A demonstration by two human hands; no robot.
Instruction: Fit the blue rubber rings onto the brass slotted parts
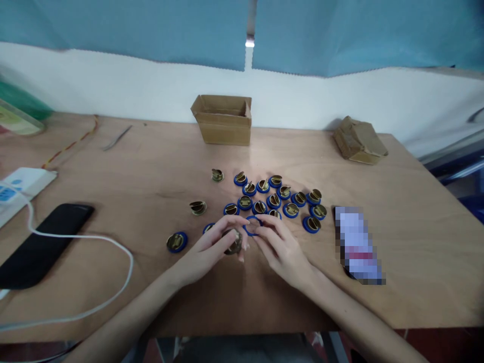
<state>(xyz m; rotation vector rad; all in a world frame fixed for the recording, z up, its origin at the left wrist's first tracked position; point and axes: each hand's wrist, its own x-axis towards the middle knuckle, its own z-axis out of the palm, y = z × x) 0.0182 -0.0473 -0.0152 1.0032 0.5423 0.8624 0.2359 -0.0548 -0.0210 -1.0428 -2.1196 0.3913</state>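
My right hand [283,248] pinches a blue ring [252,226] between thumb and fingertips. The fingertips of my left hand [217,244] reach the ring's left edge. A round brass-coloured metal fitting [233,242] is held in my left hand, below its fingers. Just beyond my hands lie several similar fittings seated in blue rings [259,207], each with a raised metal piece on top. Two fittings without a visible blue ring, a nearer one [198,207] and a farther one [217,175], rest to the left. Another blue-ringed fitting [177,242] sits beside my left wrist.
An open cardboard box [227,128] stands at the table's back, with a crumpled carton [361,141] to its right. A phone [357,244] with a blurred screen lies right. A black device [47,244], white cable [128,252] and power strip [28,189] occupy the left.
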